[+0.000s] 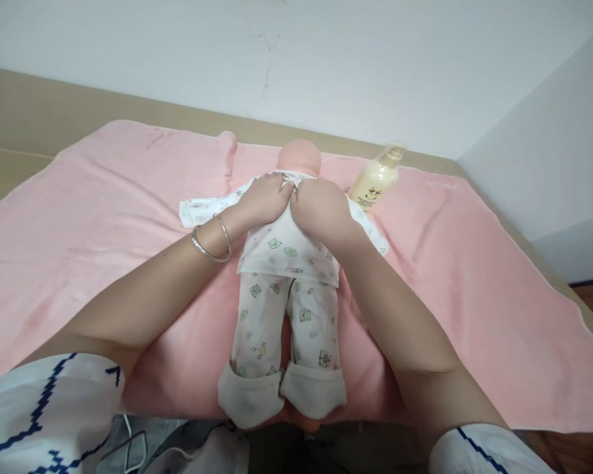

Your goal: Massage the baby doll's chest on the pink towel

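Note:
A baby doll (300, 157) lies on a pink blanket, its head toward the wall and its legs toward me. It wears a white printed shirt (289, 253) and matching trousers (261, 322) with turned-up cuffs. My left hand (267, 199) is closed on the shirt's front near the neck, the fingers bunching the fabric. Beside it, almost touching, my right hand (321, 207) is curled into a fist at the same spot on the shirt. What the right fingertips pinch is mostly hidden, but the cloth gathers there.
The pink blanket (439, 283) covers a tan surface (24, 105) against a white wall. A pump bottle (373, 184) of pale yellow liquid lies tilted right of the doll. A small pink bump (226, 148) in the blanket is at the back left.

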A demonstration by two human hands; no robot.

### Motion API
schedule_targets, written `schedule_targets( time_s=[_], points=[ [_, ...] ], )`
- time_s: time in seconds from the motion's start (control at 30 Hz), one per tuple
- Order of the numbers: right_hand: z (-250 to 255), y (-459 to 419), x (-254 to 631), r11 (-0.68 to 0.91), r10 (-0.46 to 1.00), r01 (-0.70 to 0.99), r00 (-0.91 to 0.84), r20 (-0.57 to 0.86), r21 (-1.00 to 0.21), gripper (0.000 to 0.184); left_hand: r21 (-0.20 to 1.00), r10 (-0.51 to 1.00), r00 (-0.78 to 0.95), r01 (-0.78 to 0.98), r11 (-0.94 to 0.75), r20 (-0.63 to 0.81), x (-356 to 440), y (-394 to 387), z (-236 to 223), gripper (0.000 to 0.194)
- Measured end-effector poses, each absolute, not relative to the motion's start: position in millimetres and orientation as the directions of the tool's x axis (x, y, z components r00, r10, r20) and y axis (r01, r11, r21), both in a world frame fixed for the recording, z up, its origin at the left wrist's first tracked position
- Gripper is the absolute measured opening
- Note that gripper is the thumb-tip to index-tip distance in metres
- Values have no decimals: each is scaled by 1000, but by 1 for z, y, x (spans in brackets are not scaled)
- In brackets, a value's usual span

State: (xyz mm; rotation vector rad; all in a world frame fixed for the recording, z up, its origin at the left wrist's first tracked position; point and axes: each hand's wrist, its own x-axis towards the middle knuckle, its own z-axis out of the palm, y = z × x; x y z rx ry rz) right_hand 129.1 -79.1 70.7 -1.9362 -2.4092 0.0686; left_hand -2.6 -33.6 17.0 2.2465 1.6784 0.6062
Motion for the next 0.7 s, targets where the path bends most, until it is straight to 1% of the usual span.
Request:
schedule_targets(
  time_s=[0.07,0.13,0.2,0.27,0.37,0.43,0.5,0.6,0.7],
  points=[
    [70,-74,132,155,988,975,-153,23,-159,39,449,955,231,845,-291,184,-2,-33,15,53],
    [65,-64,137,86,996,966,-78,44,-245,40,417,953,231,860,-295,197,0,-37,15,52],
    [58,-53,142,42,998,956,-27,53,-290,45,370,951,241,879,-299,195,5,-45,18,49],
    [52,-44,146,45,998,953,-30,52,-300,51,333,945,259,889,-314,200,10,-55,23,45],
    [47,-38,151,115,993,951,-106,47,-287,55,315,930,284,883,-348,232,14,-64,28,40],
    [49,-39,152,154,988,957,-149,37,-246,57,343,932,281,873,-347,228,13,-61,28,38],
    [53,-46,150,180,984,966,-179,22,-188,57,396,941,268,856,-331,208,9,-52,25,35],
    [61,-61,142,229,973,968,-229,9,-107,49,477,948,251,820,-317,198,1,-35,17,36],
    [66,-74,133,258,966,964,-257,23,-70,40,500,954,221,814,-295,203,-3,-28,10,44]
  ],
)
